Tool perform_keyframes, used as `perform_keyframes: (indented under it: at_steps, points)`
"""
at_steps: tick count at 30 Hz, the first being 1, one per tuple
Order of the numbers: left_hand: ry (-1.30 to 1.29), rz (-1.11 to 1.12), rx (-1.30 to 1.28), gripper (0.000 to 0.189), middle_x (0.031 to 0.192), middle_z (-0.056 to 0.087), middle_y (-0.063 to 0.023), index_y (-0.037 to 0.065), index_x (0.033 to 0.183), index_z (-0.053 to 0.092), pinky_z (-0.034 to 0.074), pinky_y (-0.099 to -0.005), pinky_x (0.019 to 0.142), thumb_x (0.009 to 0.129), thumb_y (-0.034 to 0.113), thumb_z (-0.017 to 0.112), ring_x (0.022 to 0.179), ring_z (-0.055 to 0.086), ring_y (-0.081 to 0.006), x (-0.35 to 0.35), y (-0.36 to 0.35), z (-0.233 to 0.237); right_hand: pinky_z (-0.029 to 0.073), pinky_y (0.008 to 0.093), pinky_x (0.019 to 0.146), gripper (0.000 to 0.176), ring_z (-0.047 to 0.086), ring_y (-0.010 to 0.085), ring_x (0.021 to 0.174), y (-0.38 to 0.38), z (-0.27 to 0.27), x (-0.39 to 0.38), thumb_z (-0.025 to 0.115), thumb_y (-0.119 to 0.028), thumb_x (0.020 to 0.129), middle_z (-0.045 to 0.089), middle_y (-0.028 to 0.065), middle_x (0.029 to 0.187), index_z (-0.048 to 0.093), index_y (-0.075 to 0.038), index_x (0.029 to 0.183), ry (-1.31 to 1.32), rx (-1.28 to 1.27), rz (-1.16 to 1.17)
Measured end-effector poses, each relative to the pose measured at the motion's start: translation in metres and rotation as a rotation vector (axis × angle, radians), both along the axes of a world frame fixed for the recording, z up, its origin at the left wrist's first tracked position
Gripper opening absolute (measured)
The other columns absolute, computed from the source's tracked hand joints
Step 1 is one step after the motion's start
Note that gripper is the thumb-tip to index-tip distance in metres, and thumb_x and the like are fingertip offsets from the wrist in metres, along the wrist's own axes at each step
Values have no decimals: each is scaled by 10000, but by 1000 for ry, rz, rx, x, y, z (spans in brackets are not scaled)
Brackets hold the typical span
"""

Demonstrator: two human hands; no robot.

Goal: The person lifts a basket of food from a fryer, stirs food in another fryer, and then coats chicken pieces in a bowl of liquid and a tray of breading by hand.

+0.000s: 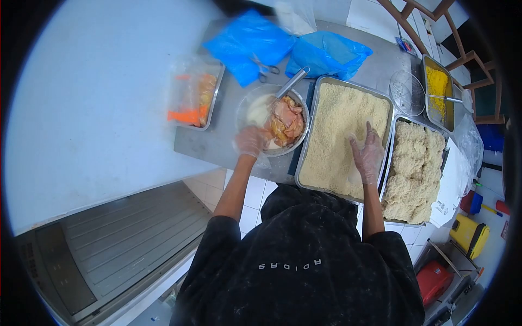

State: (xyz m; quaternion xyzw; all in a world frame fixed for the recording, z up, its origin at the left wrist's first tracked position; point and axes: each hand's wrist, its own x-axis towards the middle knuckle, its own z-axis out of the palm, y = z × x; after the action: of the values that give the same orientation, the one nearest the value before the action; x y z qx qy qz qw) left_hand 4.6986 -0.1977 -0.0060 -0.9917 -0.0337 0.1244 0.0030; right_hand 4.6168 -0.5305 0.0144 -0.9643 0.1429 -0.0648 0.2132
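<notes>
My left hand, in a clear plastic glove, is over the near left side of a bowl. Pieces of raw meat lie in the bowl beside a pale batter, and a whisk leans with its handle over the far rim. That hand's fingers are blurred near the meat, so I cannot see whether they grip anything. My gloved right hand rests on the crumbs in a large metal tray; its fingers are apart and hold nothing.
Right of the crumb tray stands a second tray of lumpy, crumb-coated pieces. Beyond are a wire strainer and a tray of yellow crumbs. Blue plastic bags, scissors and a container with orange items are at the back and left.
</notes>
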Motion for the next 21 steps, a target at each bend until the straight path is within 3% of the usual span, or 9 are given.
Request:
perform_keyframes:
  at_steps: [4, 13, 19, 21]
  points:
    - [-5, 2, 53, 167, 777, 662, -153, 74, 765, 648, 520, -401, 598, 766, 235, 605, 707, 664, -304, 1, -5, 0, 312, 504, 980, 735, 405, 414, 1194, 6, -20, -1, 643, -397, 781, 428, 257, 1295, 341, -73, 1368, 11, -15, 4]
    - [-81, 17, -64, 115, 719, 648, -164, 76, 748, 635, 516, -422, 589, 715, 185, 634, 669, 653, -327, -6, -5, 8, 344, 469, 979, 724, 434, 413, 1168, 3, -42, -13, 653, -335, 785, 459, 275, 1244, 336, -40, 1365, -91, 7, 46]
    - [-256, -230, -135, 91, 742, 642, -158, 76, 726, 631, 513, -434, 580, 741, 152, 582, 660, 646, -341, -14, 20, -19, 311, 505, 981, 725, 406, 425, 1175, 0, -36, -16, 639, -366, 786, 426, 296, 1260, 327, -72, 1372, -74, 99, 33]
    - [-174, -241, -61, 99, 736, 638, -152, 74, 728, 635, 510, -433, 581, 746, 142, 566, 668, 644, -341, -9, 20, -22, 306, 506, 986, 730, 399, 429, 1178, 3, -40, -17, 642, -364, 785, 416, 299, 1268, 325, -72, 1374, -90, 109, 37]
